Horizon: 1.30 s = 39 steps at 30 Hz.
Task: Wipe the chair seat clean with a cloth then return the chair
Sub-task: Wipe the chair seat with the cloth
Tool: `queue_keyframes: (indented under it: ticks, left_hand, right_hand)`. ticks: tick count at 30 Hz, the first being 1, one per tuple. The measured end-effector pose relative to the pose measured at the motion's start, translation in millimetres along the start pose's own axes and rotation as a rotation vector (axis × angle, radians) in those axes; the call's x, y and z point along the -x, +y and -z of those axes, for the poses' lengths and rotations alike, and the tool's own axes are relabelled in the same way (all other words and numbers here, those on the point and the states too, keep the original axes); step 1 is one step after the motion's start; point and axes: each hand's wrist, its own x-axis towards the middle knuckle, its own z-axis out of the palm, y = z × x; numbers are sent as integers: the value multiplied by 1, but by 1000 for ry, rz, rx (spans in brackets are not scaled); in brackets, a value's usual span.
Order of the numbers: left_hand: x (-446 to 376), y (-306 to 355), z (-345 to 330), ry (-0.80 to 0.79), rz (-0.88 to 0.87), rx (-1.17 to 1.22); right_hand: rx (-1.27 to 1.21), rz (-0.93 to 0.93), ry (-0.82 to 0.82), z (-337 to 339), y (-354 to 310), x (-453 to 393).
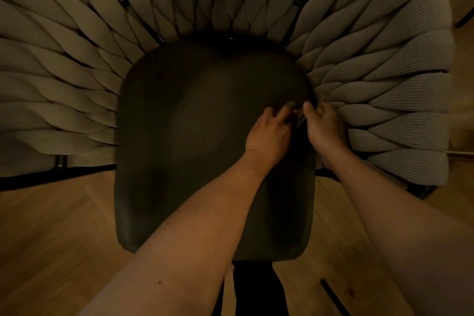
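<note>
Chair [400, 100]: seen from above, filling most of the view; woven backrest and arms of thick grey-beige padded bands fan out around the far, left and right sides of the seat, carried on a dark frame. Chair seat [184, 136]: dark, smooth cushion with rounded corners, in the centre of the view, its near edge toward the person; a paler, faintly shiny patch lies across its middle. Cloth [298, 117]: a small dark bunch, only a sliver visible, at the right edge of the seat where the cushion meets the woven side, caught between the two hands; colour and extent are hard to judge in the dim light. Left hand [269, 133]: reaches across the seat from the near side, fingers curled down and pinching the cloth against the cushion near its right edge. Right hand [324, 123]: just beside the left hand, at the seam between seat and woven arm, thumb and fingers curled in and pinching the same bunch of cloth from the right. Both forearms are bare. Floor [51, 238]: warm brown wooden boards, visible near left and near right of the seat.
</note>
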Motion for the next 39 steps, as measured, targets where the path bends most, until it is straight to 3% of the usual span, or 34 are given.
queue_keyframes:
  ticks: [6, 15, 23, 27, 30, 39]
  left_hand:
    - [27, -50, -1, 56, 198, 121]
    - [77, -136, -2, 52, 433, -59]
    - [120, -203, -5, 113, 683, 20]
    - [133, -233, -4, 198, 781, 78]
    - [133, -247, -4, 306, 957, 222]
    - [113, -234, -12, 312, 971, 262]
  right_hand:
    - [127, 39, -54, -6, -14, -15]
    - [240, 31, 14, -25, -23, -16]
    - [317, 3, 74, -31, -28, -18]
    - [323, -6, 77, -33, -28, -17]
    - [315, 5, 78, -31, -26, -18]
    - [126, -37, 26, -20, -29, -10]
